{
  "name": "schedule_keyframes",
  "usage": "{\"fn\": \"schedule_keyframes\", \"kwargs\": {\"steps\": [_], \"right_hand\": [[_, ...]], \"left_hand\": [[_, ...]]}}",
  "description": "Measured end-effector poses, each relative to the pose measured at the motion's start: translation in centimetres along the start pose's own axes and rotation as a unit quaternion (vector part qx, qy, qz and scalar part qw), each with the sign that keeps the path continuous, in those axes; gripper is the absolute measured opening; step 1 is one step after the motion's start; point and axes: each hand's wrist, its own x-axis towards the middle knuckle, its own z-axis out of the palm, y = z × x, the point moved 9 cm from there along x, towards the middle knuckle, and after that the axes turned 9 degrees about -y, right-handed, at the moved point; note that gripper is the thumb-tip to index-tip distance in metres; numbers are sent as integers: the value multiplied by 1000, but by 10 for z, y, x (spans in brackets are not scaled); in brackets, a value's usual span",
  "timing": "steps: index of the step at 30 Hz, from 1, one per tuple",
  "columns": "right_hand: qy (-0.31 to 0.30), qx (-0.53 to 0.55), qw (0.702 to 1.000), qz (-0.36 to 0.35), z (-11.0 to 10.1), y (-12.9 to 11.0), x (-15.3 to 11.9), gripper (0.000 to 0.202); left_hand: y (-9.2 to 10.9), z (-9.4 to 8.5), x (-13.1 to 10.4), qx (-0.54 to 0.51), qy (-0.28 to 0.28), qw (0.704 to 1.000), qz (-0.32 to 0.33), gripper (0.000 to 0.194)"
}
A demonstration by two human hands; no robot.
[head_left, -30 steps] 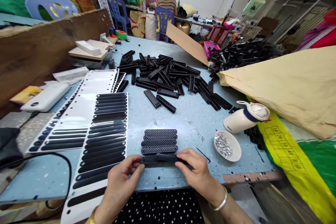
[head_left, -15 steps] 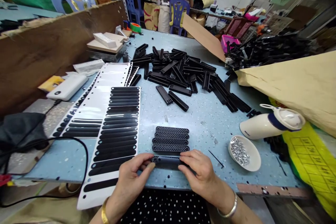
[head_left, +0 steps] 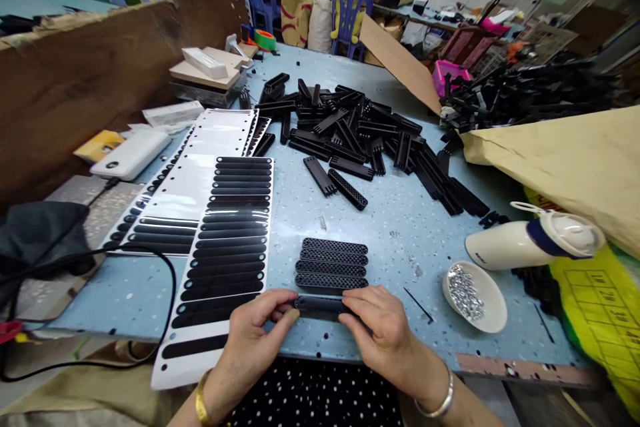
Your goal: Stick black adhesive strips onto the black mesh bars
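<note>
From my seat far off, I have the left hand [head_left: 260, 333] at one end of a black bar [head_left: 321, 306], its fingers closed on that end. The fingers of the right hand [head_left: 383, 320] grip the other end. The bar is near the front edge of the table [head_left: 400, 220]; I cannot tell if it touches the top.

Just past it, four bars [head_left: 332, 264] lie in a row, so there is little room that way. On my left, a white sheet [head_left: 177, 371] with black strips lies partly under the left hand, and a black cord [head_left: 173, 280] bends close by the sheet.

On my right I see a thin stick [head_left: 419, 305], then a bowl [head_left: 495, 303] of shiny bits [head_left: 466, 291], with a bottle [head_left: 505, 244] beside it. A big messy pile [head_left: 350, 130] of black bars fills the back. Behind it leans a brown board [head_left: 400, 67].
</note>
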Motion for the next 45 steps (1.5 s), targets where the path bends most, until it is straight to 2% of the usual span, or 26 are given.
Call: {"fn": "schedule_keyframes", "kwargs": {"steps": [10,16,21,33,45], "right_hand": [[-12,-11,1000,-4,4,-1,2,20],[27,0,1000,-7,-1,-4,3,18],[29,13,999,-12,-3,-3,2,17],[21,2,1000,-2,1,-3,3,16],[16,-6,1000,-3,0,-5,4,16]], "left_hand": [[1,-1,1,-14,7,1000,9,16],[9,-1,0,5,7,998,62,16],[10,-1,0,22,5,997,75,15],[11,-1,-1,23,8,996,85,14],[3,1,-2,16,-7,998,64,14]]}}
